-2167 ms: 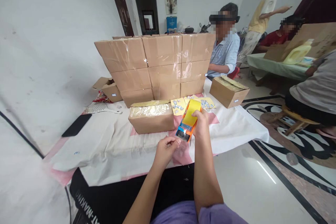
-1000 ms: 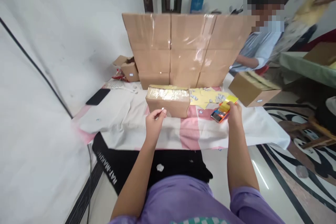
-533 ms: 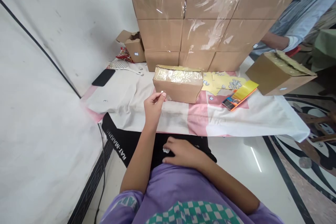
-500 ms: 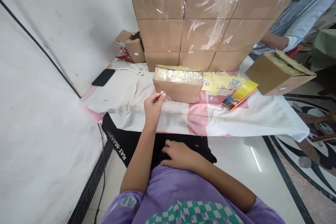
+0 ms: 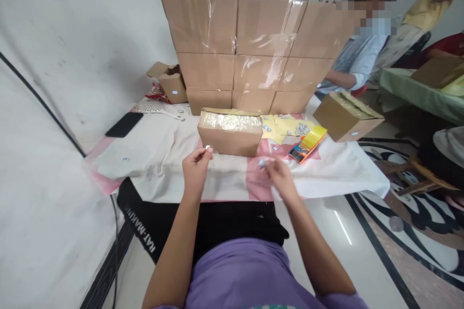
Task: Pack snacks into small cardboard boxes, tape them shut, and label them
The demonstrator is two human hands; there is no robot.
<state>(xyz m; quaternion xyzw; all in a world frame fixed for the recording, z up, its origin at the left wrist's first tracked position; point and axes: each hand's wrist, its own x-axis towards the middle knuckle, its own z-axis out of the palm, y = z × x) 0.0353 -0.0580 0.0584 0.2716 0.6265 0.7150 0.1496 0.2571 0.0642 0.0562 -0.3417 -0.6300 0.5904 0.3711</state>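
Note:
My left hand [image 5: 195, 166] is raised at the front of a small cardboard box [image 5: 230, 141]. Its thumb and forefinger pinch a small white piece [image 5: 208, 147], which looks like a sticker, close to the box's lower left corner. Clear shiny tape covers the top of this box. To its right, above the cloth, my right hand [image 5: 282, 178] is blurred by motion. A small whitish-blue label [image 5: 262, 162] shows at its closed fingertips. Behind lie yellow sheets [image 5: 277, 128] bearing several small labels.
A stack of taped cartons [image 5: 206, 70] stands behind the box. An orange-edged packet with a yellow strip [image 5: 308, 145] and another carton [image 5: 348, 118] are to the right. A black phone [image 5: 124, 124] lies left. A person in a light blue shirt [image 5: 353, 60] is beyond the stack.
My right hand has risen from my lap to above the table edge, with a small label now at its fingertips. My left hand keeps its pinch. The head view has tilted up.

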